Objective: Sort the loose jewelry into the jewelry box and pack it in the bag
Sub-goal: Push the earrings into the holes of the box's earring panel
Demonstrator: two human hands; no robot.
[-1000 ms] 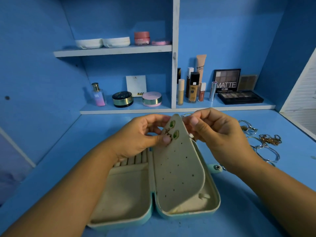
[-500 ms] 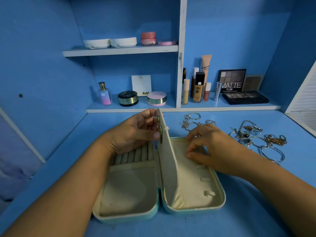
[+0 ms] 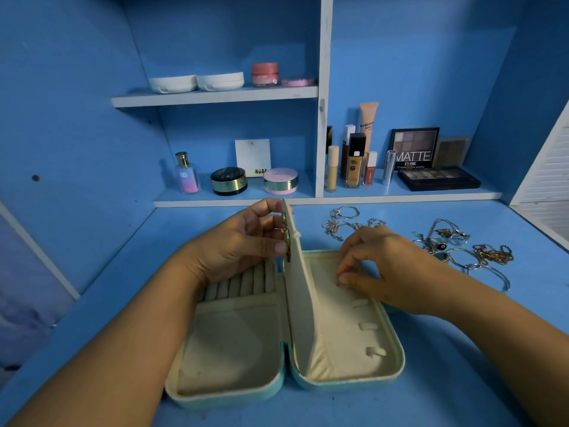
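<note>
Jewelry box [image 3: 234, 349] open on the near bench [image 3: 462, 380], left grip [image 3: 246, 241] pinching its earring flap [image 3: 300, 303] upright with earrings [image 3: 287, 238] already pinned, right grip [image 3: 378, 266] pinching the far tab [image 3: 341, 284] in the right half, loose jewelry [image 3: 462, 245] farther right mostly unsorted, bag nowhere visible, packing not begun.

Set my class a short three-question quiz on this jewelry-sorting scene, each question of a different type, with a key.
1. True or false: the jewelry box is shut.
2. The left hand holds: A the box's middle flap; B a perfume bottle; C a bracelet.
3. Fill in: the loose jewelry lies on the table, on the box's ___ side.
Key: 1 false; 2 A; 3 right.
</note>
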